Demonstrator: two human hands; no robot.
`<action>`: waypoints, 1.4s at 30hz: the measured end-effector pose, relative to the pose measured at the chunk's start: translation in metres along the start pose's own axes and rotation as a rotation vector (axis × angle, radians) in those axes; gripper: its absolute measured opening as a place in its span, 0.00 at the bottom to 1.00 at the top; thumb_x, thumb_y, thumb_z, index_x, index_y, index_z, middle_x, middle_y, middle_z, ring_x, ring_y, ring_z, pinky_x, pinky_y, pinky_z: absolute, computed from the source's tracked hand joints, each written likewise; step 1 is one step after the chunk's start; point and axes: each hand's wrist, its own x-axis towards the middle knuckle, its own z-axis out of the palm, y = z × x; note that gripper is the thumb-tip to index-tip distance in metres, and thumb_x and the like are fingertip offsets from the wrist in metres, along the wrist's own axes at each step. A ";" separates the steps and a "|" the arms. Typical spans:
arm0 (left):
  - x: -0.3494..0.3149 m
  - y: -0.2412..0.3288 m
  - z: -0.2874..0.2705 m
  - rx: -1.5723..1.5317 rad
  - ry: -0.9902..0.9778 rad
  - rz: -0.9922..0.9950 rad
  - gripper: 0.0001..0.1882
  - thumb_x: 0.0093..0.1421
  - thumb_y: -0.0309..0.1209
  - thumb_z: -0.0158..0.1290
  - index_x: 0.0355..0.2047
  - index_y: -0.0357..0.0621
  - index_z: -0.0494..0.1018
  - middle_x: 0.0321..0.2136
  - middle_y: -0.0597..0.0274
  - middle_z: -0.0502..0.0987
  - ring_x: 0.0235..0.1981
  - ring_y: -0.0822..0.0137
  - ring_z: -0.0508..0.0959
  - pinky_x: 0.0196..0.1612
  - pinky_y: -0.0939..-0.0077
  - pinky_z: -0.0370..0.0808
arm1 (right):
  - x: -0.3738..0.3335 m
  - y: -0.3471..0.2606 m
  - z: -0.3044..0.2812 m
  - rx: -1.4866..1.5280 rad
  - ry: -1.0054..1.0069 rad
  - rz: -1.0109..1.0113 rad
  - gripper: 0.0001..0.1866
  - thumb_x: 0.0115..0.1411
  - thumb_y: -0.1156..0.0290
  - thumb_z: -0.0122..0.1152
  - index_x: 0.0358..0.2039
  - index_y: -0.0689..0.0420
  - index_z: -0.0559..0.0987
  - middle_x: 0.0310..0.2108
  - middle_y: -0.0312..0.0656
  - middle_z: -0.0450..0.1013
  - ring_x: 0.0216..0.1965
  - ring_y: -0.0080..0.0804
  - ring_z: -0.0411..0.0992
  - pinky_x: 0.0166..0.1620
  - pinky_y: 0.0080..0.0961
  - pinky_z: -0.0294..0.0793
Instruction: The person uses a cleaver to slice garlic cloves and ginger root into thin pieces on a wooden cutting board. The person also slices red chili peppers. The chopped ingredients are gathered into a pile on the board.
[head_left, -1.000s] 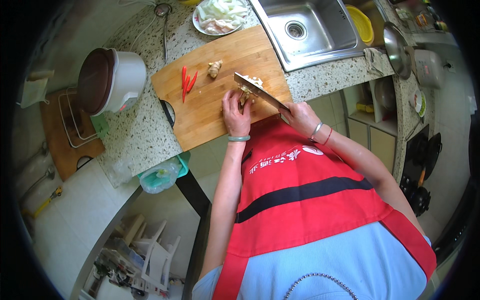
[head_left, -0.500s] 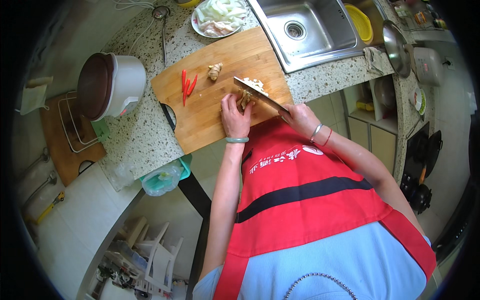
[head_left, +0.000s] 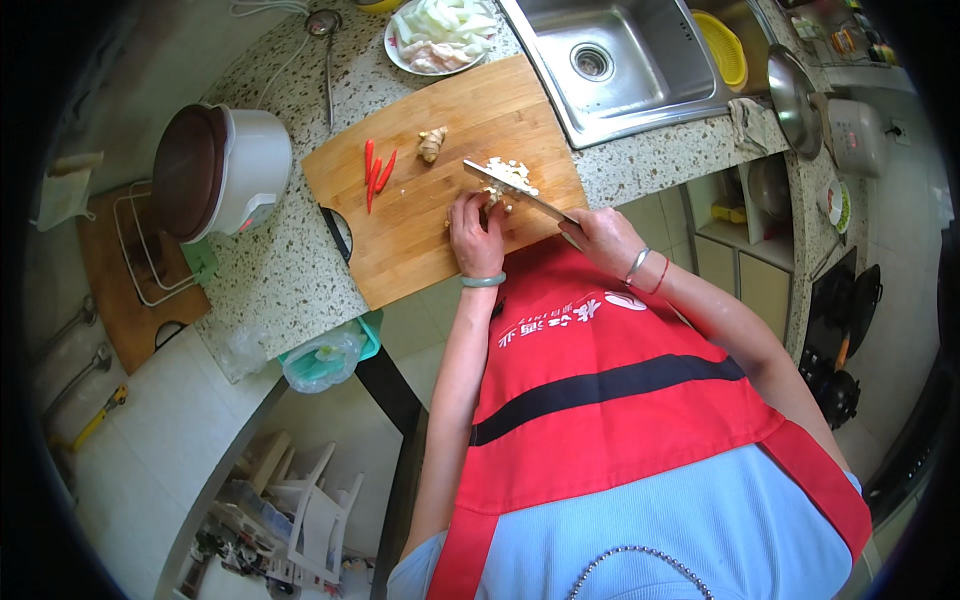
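On the wooden cutting board (head_left: pixel 400 250) my left hand (head_left: pixel 477 238) has its fingers curled down against small pale-brown pieces of food (head_left: pixel 496 201), partly hidden by the fingers and the blade. My right hand (head_left: pixel 607 243) grips the handle of a kitchen knife (head_left: pixel 515 186). Its blade slants across the board just beyond my left fingertips. Along the far side of the blade lie finely chopped white bits (head_left: pixel 515 168), perhaps garlic. A knob of ginger (head_left: pixel 432 145) sits farther up the board, and several red chilies (head_left: pixel 376 175) lie to its left.
Beyond the board stands a plate of pale sliced food (head_left: pixel 440 38). To the right is a steel sink (head_left: pixel 640 60); a rice cooker (head_left: pixel 245 170) stands on the left. A bag-lined green bin (head_left: pixel 330 355) hangs at the counter's front edge.
My left hand has shifted slightly right. The knife's tip has come a little nearer and its blade has turned more edge-on, so more white bits show behind it.
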 end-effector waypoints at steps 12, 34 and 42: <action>0.002 0.004 0.008 0.017 0.083 -0.053 0.09 0.53 0.24 0.59 0.35 0.40 0.73 0.35 0.54 0.76 0.39 0.50 0.74 0.45 0.59 0.70 | 0.004 -0.003 -0.009 -0.088 -0.038 -0.029 0.14 0.64 0.63 0.53 0.30 0.59 0.80 0.22 0.57 0.74 0.27 0.56 0.75 0.33 0.48 0.74; 0.000 0.004 0.012 -0.006 0.153 -0.032 0.06 0.51 0.22 0.61 0.27 0.41 0.74 0.32 0.55 0.77 0.38 0.52 0.75 0.43 0.60 0.71 | 0.007 0.002 0.000 -0.165 -0.101 0.006 0.14 0.63 0.63 0.54 0.29 0.61 0.78 0.23 0.58 0.74 0.28 0.57 0.75 0.33 0.49 0.75; 0.000 0.001 0.013 0.023 0.163 -0.019 0.06 0.52 0.22 0.60 0.29 0.41 0.74 0.34 0.54 0.76 0.39 0.51 0.75 0.44 0.60 0.72 | 0.009 -0.001 -0.004 -0.117 -0.034 -0.045 0.13 0.63 0.63 0.54 0.30 0.60 0.78 0.24 0.55 0.75 0.28 0.57 0.75 0.32 0.49 0.74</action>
